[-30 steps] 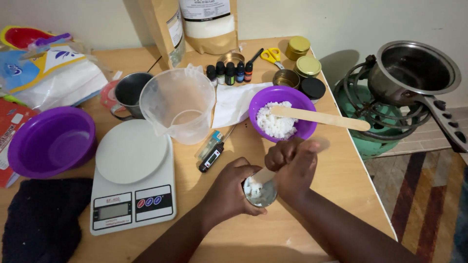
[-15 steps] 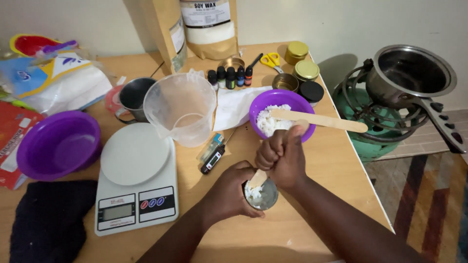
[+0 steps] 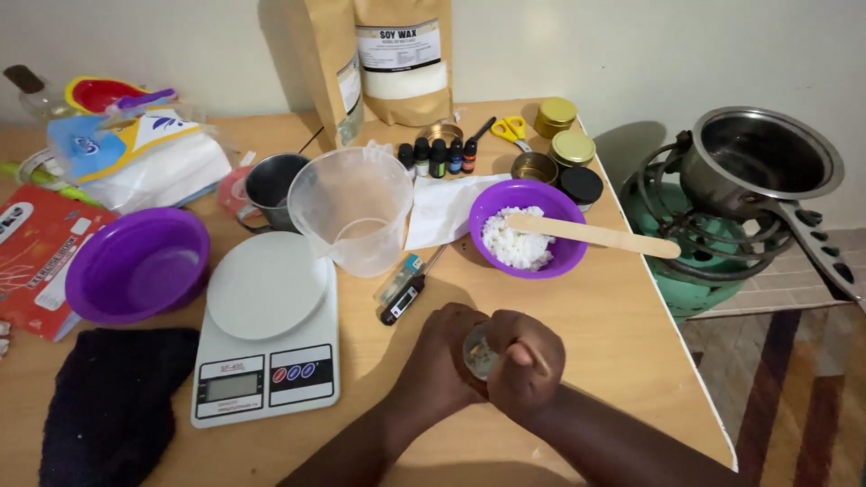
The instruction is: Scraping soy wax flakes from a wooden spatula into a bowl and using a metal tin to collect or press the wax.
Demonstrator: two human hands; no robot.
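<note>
My left hand [image 3: 437, 361] wraps around a small round metal tin [image 3: 477, 353] on the wooden table [image 3: 613, 352], near the front edge. My right hand [image 3: 530, 362] is a closed fist pressed over the tin's right side, and the small wooden stick it grips is hidden inside the fist. The tin's contents barely show between the hands. Just behind them stands a purple bowl [image 3: 492, 194] of white wax flakes [image 3: 516, 243], with a long wooden spatula [image 3: 595, 234] resting across its rim.
Left of my hands are a white kitchen scale [image 3: 271, 334], a digital thermometer [image 3: 403, 299], a clear measuring jug [image 3: 352, 207] and an empty purple bowl [image 3: 135, 266]. Small bottles [image 3: 442, 155], gold-lidded tins [image 3: 573, 147] and a wax bag [image 3: 401, 63] stand behind. A steel pot [image 3: 767, 153] sits on a burner beyond the table's right edge.
My right hand has come down from beside the purple bowl onto the tin, hiding the stick and the white wax. The view has shifted slightly.
</note>
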